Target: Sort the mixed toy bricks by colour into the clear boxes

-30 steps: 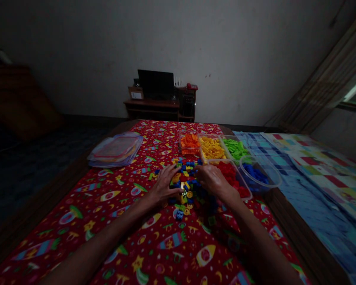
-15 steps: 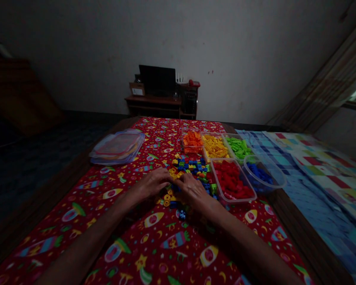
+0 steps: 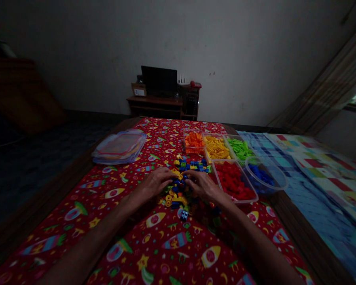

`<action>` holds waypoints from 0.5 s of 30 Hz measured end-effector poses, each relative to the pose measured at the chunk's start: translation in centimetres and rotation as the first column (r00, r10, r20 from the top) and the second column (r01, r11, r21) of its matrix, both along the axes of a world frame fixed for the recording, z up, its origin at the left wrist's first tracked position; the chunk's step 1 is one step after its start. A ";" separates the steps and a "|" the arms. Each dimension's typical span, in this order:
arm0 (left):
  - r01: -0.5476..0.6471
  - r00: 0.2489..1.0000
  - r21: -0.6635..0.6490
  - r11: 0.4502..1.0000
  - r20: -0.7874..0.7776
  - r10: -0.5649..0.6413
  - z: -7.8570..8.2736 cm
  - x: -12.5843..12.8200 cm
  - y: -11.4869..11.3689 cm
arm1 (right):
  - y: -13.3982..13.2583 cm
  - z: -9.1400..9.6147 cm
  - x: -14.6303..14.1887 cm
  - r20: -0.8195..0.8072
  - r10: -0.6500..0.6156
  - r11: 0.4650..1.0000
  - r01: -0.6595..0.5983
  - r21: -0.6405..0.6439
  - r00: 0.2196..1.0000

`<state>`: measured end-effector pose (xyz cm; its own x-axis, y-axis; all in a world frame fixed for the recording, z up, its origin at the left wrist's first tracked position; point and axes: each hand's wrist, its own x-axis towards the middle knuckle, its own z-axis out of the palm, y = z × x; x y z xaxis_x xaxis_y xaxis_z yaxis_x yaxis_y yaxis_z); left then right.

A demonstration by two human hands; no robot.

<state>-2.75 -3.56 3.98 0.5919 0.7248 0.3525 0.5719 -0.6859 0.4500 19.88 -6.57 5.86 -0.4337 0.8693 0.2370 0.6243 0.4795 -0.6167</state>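
A pile of mixed toy building bricks [image 3: 178, 201] in blue, yellow, green and orange lies on the red patterned cloth. My left hand [image 3: 158, 183] reaches into the pile from the left, its fingers bent inward beside a yellow brick [image 3: 177, 173]. From the right comes my right hand [image 3: 202, 184], thumb and fingers curled at some dark blue bricks. Both hands look closed at the fingertips, but what they hold, if anything, is too small and dark to make out. A plastic tub of red bricks [image 3: 233, 181] stands just right of my right hand.
Behind the pile are tubs of orange bricks [image 3: 194, 143], yellow bricks [image 3: 216, 148] and green bricks [image 3: 239, 149]. A round tub of blue bricks [image 3: 261, 175] stands at the right edge. Stacked plastic lids [image 3: 120, 147] lie at the left. A bed [image 3: 308, 190] adjoins the table's right side.
My right hand has drawn right and slightly up, away from my left hand, uncovering blue and yellow bricks between them. My left hand stays nearly in place.
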 end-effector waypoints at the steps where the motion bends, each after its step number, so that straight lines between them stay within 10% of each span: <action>1: 0.020 1.000 0.005 1.000 -0.003 -0.020 -0.3 0.2 -0.1 | 0.2 0.2 0.1 -0.054 0.004 0.999 -0.006 -0.037 0.999; 8: 0.004 0.997 0.046 0.999 -0.072 -0.001 -2.3 0.9 -0.8 | 1.1 0.7 0.7 -0.295 0.023 0.983 -0.076 -0.169 0.955; 15: -0.191 0.953 -0.179 0.965 0.201 0.226 -0.3 1.7 -0.9 | 0.9 1.3 1.0 -0.214 -0.006 0.991 -0.023 -0.131 0.977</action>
<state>-1.09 -4.48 3.64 0.3430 0.8798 0.3292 0.5704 -0.4735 0.6711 20.83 -5.62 7.19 -0.3933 0.8956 0.2080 0.4673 0.3896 -0.7937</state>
